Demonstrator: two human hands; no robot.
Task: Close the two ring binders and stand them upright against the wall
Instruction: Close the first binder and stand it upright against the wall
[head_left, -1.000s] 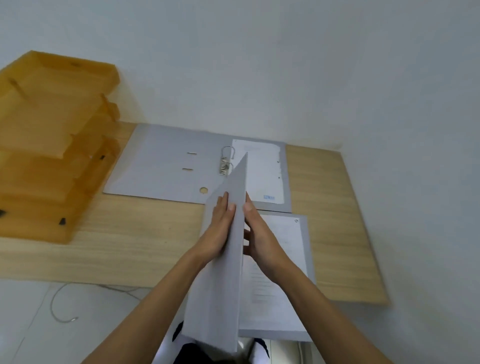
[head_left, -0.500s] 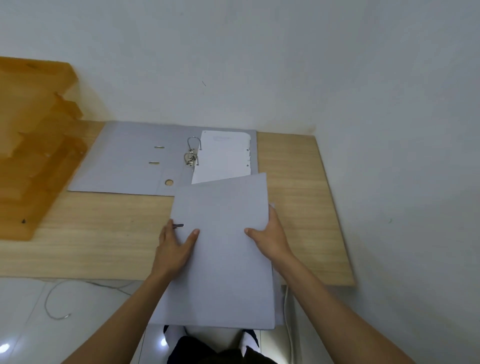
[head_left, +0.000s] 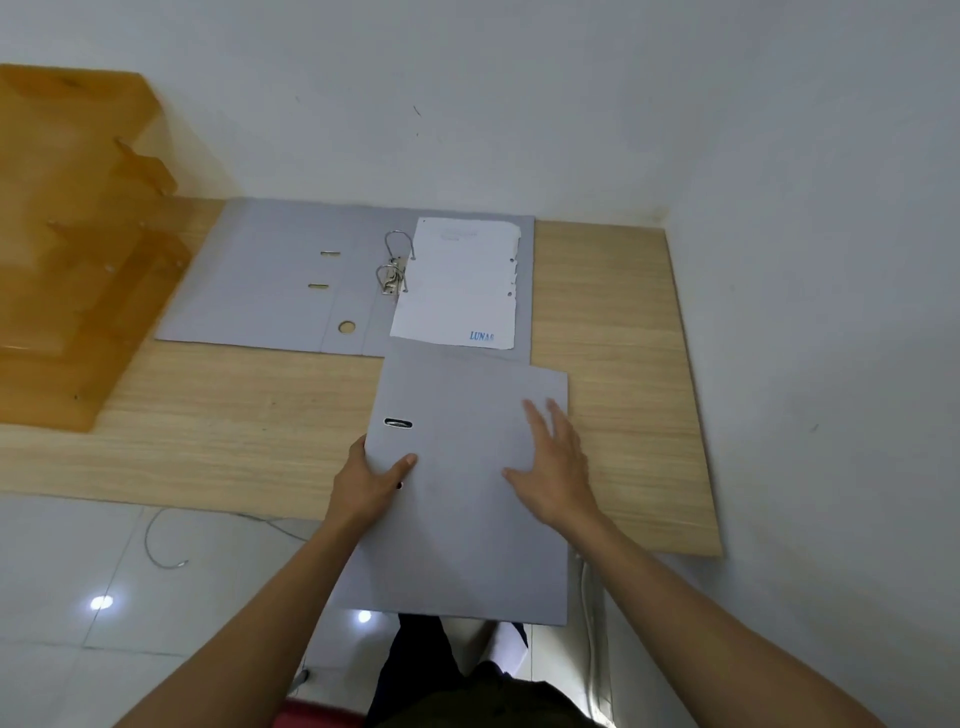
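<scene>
Matt grey card binder (head_left: 467, 467), wood-grain desk (head_left: 234, 431)

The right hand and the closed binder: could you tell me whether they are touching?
Touching. The head view shows the right hand lying flat, fingers spread, on the closed binder cover, with no gap visible.

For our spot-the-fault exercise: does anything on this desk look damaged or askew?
Yes. The sheet in the open ring binder has a torn, ragged right edge, and the closed ring binder juts past the desk's front edge.

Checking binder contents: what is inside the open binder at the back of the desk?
The open binder shows metal rings and a white sheet printed LUNAS. Anything beneath that sheet is hidden.
</scene>
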